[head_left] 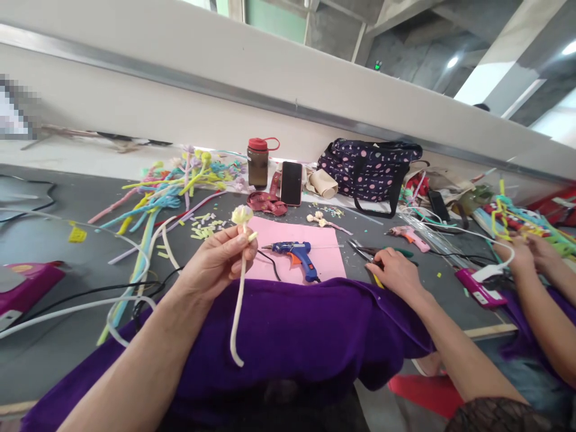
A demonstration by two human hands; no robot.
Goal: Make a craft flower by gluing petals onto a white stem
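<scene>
My left hand [218,261] is closed around a cream pipe-cleaner stem [238,309] topped with a small pale yellow flower bud [242,214], held upright above a purple cloth [297,336] on my lap. My right hand [396,273] rests on the table edge, fingers curled over the handles of scissors or pliers [360,247]. A blue hot glue gun [294,252] lies on a pink sheet [315,240] between my hands.
Several coloured pipe cleaners [166,192] are heaped at the back left. A brown bottle [258,162], a phone [291,183] and a dotted bag [369,171] stand behind. Another person's hands [526,252] work at the right near a pink glue gun [411,237]. Cables [81,294] run at the left.
</scene>
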